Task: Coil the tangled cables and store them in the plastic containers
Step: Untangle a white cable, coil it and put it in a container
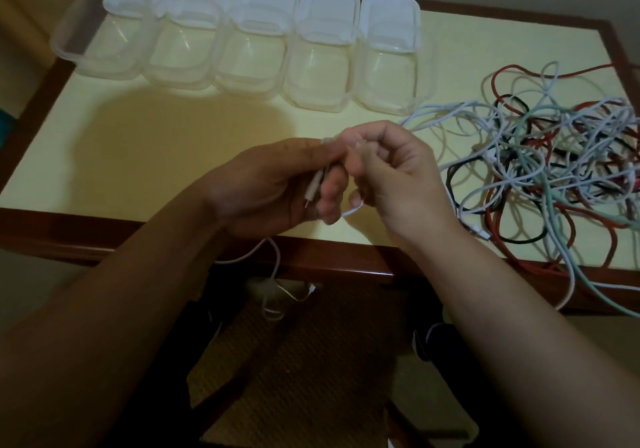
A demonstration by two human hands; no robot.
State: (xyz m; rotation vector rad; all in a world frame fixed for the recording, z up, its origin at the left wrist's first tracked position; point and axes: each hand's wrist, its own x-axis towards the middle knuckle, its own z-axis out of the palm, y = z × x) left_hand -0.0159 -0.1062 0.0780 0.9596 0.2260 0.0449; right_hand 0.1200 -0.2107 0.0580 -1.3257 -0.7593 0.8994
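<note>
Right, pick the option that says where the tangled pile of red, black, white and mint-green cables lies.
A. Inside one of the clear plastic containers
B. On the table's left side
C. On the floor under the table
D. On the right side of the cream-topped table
D: the tangled pile of red, black, white and mint-green cables spreads over the right side of the cream-topped table, beside the row of clear plastic containers, which hold none.
</note>
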